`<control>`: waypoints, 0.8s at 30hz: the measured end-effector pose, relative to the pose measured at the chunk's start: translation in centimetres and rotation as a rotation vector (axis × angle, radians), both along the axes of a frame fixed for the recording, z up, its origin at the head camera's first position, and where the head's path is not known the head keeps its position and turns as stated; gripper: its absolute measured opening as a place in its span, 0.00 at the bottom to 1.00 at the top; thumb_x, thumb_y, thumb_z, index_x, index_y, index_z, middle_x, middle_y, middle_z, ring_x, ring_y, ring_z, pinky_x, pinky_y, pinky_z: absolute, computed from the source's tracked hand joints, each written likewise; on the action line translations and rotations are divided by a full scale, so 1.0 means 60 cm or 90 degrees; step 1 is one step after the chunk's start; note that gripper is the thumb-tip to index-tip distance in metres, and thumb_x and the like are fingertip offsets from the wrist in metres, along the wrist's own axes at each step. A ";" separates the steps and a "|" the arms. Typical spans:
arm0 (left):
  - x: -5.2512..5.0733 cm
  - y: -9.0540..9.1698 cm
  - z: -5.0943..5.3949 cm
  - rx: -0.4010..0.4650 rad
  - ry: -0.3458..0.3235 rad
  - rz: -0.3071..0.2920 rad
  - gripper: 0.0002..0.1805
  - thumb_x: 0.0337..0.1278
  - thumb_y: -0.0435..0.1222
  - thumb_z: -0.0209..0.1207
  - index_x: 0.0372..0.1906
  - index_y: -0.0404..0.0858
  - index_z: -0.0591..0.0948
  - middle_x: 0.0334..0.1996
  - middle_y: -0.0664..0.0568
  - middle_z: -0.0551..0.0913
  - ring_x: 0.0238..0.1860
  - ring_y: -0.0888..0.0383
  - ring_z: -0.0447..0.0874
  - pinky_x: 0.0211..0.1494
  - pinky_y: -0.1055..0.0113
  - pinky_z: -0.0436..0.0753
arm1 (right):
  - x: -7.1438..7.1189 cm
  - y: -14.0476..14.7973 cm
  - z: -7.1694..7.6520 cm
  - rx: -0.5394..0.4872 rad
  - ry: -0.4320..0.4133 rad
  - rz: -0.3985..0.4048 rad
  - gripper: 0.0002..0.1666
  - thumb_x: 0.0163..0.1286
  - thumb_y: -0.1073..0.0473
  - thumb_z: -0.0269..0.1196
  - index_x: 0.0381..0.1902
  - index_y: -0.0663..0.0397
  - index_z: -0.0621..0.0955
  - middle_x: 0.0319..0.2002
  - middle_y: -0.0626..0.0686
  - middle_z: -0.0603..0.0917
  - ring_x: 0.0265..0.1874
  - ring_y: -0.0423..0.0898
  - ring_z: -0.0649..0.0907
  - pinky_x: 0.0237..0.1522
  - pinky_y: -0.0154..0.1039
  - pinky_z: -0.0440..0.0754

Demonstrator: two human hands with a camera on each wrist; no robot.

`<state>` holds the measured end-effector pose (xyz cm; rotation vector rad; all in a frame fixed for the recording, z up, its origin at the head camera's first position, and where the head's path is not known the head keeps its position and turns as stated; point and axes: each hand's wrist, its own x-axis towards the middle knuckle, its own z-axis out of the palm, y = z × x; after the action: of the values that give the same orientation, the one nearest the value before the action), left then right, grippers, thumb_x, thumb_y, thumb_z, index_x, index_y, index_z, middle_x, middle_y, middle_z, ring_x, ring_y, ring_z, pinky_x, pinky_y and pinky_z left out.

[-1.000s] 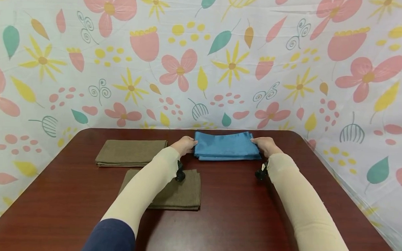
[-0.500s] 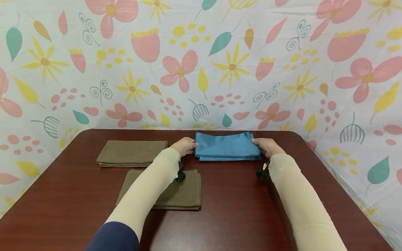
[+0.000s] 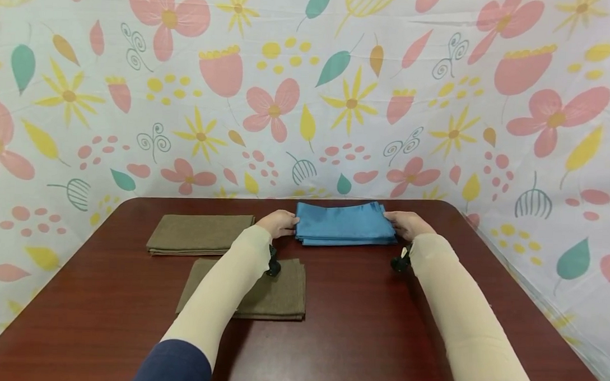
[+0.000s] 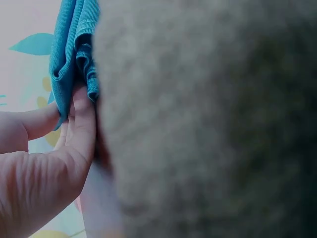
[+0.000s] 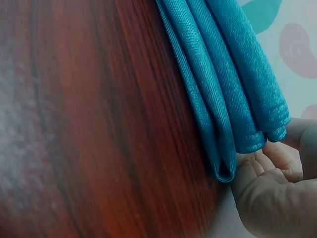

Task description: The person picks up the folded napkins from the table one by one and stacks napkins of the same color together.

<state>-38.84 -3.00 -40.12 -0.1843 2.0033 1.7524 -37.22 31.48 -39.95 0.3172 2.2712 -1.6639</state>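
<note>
A folded blue cloth (image 3: 344,224) lies near the table's far edge. At its left end my left hand (image 3: 280,223) pinches the upper layer; in the left wrist view the thumb of that hand (image 4: 44,168) is on one side of the blue fabric (image 4: 64,64) and the fingers are under it. My right hand (image 3: 408,224) holds the right end. The right wrist view has the blue layers (image 5: 223,74) stacked in several folds, with the right hand (image 5: 277,188) at their corner, thumb and fingers around the upper folds.
A folded brown cloth (image 3: 200,234) lies at the back left of the dark red table (image 3: 350,326). A second brown cloth (image 3: 281,293) lies nearer, partly under my left forearm. A flower-patterned sheet (image 3: 308,101) hangs behind the table.
The head view has shifted slightly. Both hands and the blue cloth stay in nearly the same place on the table.
</note>
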 end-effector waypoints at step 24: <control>-0.046 -0.019 -0.015 -0.065 0.004 -0.065 0.31 0.63 0.27 0.58 0.70 0.30 0.64 0.70 0.41 0.64 0.64 0.49 0.73 0.63 0.60 0.79 | 0.034 0.010 0.069 -0.053 -0.012 -0.004 0.31 0.77 0.57 0.49 0.73 0.65 0.60 0.59 0.57 0.77 0.52 0.43 0.83 0.65 0.37 0.75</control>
<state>-41.58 -4.11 -41.05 -0.1073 2.0707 1.5918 -35.16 32.09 -35.83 0.3197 2.1812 -1.7457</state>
